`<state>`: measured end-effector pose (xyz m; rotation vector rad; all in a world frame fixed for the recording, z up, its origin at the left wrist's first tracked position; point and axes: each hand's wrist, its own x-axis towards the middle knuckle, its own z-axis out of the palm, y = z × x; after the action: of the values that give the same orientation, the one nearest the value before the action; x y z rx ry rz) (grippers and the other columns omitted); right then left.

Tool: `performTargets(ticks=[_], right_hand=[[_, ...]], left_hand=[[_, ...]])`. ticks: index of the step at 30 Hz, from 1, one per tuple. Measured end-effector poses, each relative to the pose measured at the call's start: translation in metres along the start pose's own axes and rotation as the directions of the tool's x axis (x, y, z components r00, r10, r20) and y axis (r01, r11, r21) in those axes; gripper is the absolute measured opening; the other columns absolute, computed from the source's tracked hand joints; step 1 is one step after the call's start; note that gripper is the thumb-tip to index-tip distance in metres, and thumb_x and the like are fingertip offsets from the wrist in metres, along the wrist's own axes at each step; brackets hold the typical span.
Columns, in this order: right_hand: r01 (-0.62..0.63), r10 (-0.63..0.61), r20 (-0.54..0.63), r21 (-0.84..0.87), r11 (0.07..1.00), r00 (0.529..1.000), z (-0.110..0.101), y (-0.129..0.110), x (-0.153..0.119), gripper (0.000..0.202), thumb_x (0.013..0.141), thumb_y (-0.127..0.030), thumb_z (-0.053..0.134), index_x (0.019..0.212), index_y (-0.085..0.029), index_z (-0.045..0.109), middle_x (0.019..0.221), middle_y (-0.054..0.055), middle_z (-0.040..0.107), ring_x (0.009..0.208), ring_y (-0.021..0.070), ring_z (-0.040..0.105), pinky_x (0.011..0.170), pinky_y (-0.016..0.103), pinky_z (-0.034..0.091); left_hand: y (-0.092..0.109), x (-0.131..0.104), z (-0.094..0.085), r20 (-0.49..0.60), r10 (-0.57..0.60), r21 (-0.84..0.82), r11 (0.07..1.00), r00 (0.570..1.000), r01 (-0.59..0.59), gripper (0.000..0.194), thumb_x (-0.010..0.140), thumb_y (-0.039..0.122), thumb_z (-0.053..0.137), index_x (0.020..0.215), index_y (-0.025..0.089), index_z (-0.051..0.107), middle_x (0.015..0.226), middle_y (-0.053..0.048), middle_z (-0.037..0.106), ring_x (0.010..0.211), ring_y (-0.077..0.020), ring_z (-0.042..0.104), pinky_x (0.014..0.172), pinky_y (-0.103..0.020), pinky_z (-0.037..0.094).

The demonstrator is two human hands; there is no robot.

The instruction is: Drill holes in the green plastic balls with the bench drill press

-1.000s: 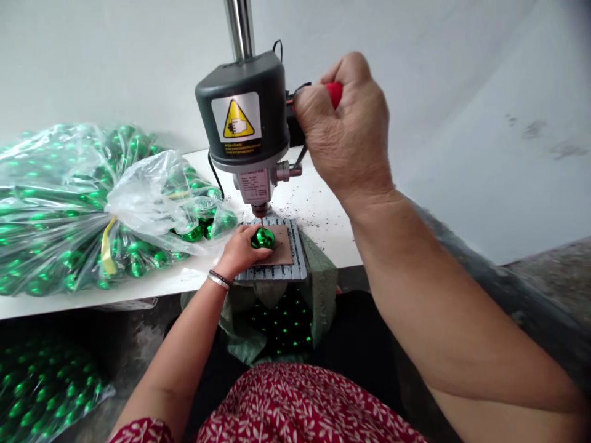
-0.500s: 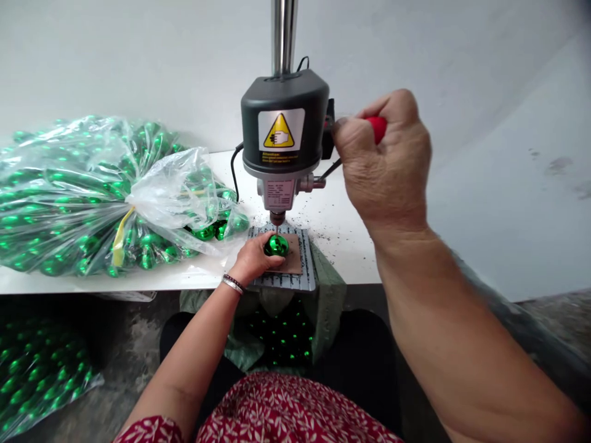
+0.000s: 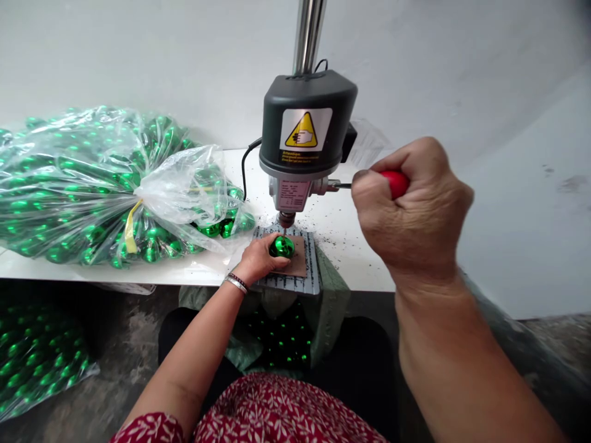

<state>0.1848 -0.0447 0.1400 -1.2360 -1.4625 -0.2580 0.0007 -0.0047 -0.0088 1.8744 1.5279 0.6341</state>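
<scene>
Your left hand [image 3: 259,257] grips the shiny green round ball [image 3: 283,247], thumb at its near side and fingers at its far side. The ball sits on the flat brown board [image 3: 299,261], on the slotted grey metal base plate [image 3: 313,271], directly under the chuck of the dark grey drill press [image 3: 310,92]. Your right hand [image 3: 413,212] is closed around the red rounded knob [image 3: 396,183] of the feed lever.

The base plate reaches the near edge of the white flat table [image 3: 369,264]. To its right, you have open tabletop, scattered with dark chips. To its left, room is narrow: the clear plastic bag of green balls [image 3: 92,191] lies near your left hand.

The white warning label [image 3: 305,130] reads "Attention" beneath a yellow hand triangle; its smaller lines are illegible. Print on the pale rating plate [image 3: 292,194] is too small to read reliably.

Your fingers cover the ball's left side; you cannot confirm bit contact. The polished metal column [image 3: 309,37] is cut off above. Balls inside the dull green woven sack [image 3: 333,286] are dim.
</scene>
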Motion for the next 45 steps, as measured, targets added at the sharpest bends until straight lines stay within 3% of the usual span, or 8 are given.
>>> performTargets(ticks=[5,12,20,29,36,45], right_hand=[[-0.01,0.012,0.053,-0.04,0.999,0.998,-0.002,-0.002,-0.004,0.008,0.074,-0.025,0.048,0.074,-0.017,0.05,0.058,-0.005,0.046,0.055,0.0026,0.035,0.058,0.019,0.032],[-0.017,0.015,0.065,0.031,0.999,0.998,-0.002,0.001,-0.015,0.018,0.082,-0.028,0.049,0.076,-0.016,0.061,0.066,-0.003,0.056,0.06,0.0019,0.042,0.063,0.018,0.036],[-0.033,0.031,0.027,0.08,0.996,0.999,0.0,-0.006,-0.014,0.045,0.09,-0.053,0.05,0.067,-0.015,0.052,0.052,-0.006,0.039,0.051,0.0007,0.032,0.053,0.017,0.027],[-0.048,0.047,0.022,0.051,0.998,0.999,0.002,-0.003,-0.015,0.033,0.087,-0.043,0.052,0.068,-0.016,0.05,0.054,-0.006,0.043,0.052,0.0022,0.035,0.056,0.019,0.029],[-0.052,0.052,-0.019,0.013,0.999,0.998,0.006,0.001,-0.031,0.03,0.09,-0.042,0.05,0.071,-0.019,0.05,0.059,-0.004,0.044,0.056,0.0054,0.037,0.058,0.023,0.03],[0.093,-0.096,-0.17,-0.027,0.995,0.981,0.02,0.012,-0.049,0.025,0.089,-0.035,0.053,0.069,-0.02,0.05,0.055,-0.003,0.047,0.049,0.0072,0.038,0.051,0.024,0.029]], left_hand=[[-0.002,0.0,0.001,-0.021,0.016,-0.004,1.0,1.0,-0.016,0.06,0.066,0.034,0.081,0.124,0.024,0.067,0.104,-0.002,0.074,0.1,-0.0241,0.067,0.091,-0.033,0.051],[-0.008,0.002,0.004,-0.018,0.027,-0.029,0.999,0.999,-0.028,0.06,0.066,0.035,0.081,0.123,0.024,0.066,0.106,-0.001,0.074,0.1,-0.0235,0.067,0.092,-0.033,0.05],[-0.013,0.006,0.008,-0.04,0.083,-0.095,0.992,0.996,-0.086,0.053,0.063,0.03,0.082,0.114,0.022,0.069,0.102,0.0,0.073,0.096,-0.0207,0.064,0.087,-0.029,0.051],[-0.015,0.009,0.007,-0.031,0.122,-0.115,0.986,0.992,-0.125,0.048,0.062,0.029,0.082,0.108,0.02,0.071,0.099,-0.001,0.071,0.094,-0.02,0.062,0.087,-0.03,0.05],[-0.016,0.009,0.007,-0.024,0.119,-0.105,0.987,0.993,-0.121,0.044,0.063,0.03,0.082,0.105,0.019,0.071,0.097,-0.001,0.071,0.092,-0.0196,0.062,0.085,-0.029,0.049],[-0.011,0.005,0.005,-0.025,0.107,-0.1,0.989,0.994,-0.109,0.042,0.064,0.031,0.08,0.104,0.021,0.071,0.098,0.0,0.073,0.092,-0.0195,0.064,0.086,-0.029,0.05]])
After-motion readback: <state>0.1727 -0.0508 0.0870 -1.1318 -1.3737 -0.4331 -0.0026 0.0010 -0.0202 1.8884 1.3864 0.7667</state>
